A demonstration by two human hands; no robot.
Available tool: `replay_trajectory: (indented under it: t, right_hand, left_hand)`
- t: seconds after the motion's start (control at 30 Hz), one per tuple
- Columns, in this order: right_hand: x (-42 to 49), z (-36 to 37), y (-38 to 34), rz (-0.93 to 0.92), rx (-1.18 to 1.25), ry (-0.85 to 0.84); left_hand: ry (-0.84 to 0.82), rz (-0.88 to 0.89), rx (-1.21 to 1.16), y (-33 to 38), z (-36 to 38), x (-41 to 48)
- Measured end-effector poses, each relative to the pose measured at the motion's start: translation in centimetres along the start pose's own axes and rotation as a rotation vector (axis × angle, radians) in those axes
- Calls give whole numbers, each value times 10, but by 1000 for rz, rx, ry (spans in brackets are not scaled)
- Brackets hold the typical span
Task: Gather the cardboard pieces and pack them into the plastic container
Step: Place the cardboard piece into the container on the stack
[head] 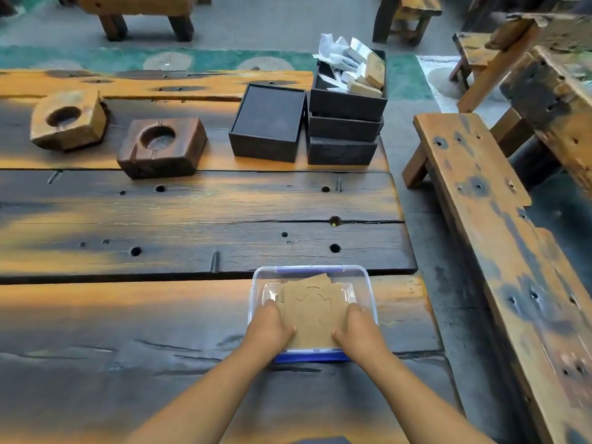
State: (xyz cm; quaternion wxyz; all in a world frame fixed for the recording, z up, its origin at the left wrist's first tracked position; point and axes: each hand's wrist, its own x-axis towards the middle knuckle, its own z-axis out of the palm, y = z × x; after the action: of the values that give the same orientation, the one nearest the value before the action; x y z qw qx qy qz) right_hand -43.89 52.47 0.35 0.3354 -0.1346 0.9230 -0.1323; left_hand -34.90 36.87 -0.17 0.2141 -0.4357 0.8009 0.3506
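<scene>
A clear plastic container (pixel 365 283) with a blue rim sits near the front right of the wooden table. Inside it lie several brown cardboard pieces (pixel 312 310), stacked flat, with cut outlines on the top one. My left hand (pixel 272 328) presses on the stack's left edge, thumb on top. On the stack's right edge rests my right hand (pixel 357 330), its thumb also on the cardboard. Both hands reach into the container from its near side.
Two wooden blocks with round hollows (pixel 69 118) (pixel 161 142) stand at the back left. Black boxes (pixel 267 123) and a stack of black boxes (pixel 346 123) holding paper and wood scraps stand behind. A wooden bench (pixel 480 200) runs along the right.
</scene>
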Motion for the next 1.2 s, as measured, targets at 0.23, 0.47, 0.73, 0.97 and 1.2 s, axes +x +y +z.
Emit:
replay_trajectory:
  t: [0.23, 0.47, 0.73, 0.97, 1.2]
  right_hand:
    - [8, -5, -1, -42, -3, -47]
    - [31, -22, -7, -65, 3, -162]
    - [55, -33, -4, -95, 172, -349]
    - [62, -33, 2, -145, 263, -386]
    - [57, -30, 3, -229, 164, -244]
  left_hand:
    - [-82, -17, 94, 1, -5, 13]
    - [-171, 36, 61, 12, -21, 23]
    - [-287, 17, -137, 12, -25, 36]
    - [-344, 49, -214, 6, -26, 35]
    - [-397, 67, -242, 2, -24, 29]
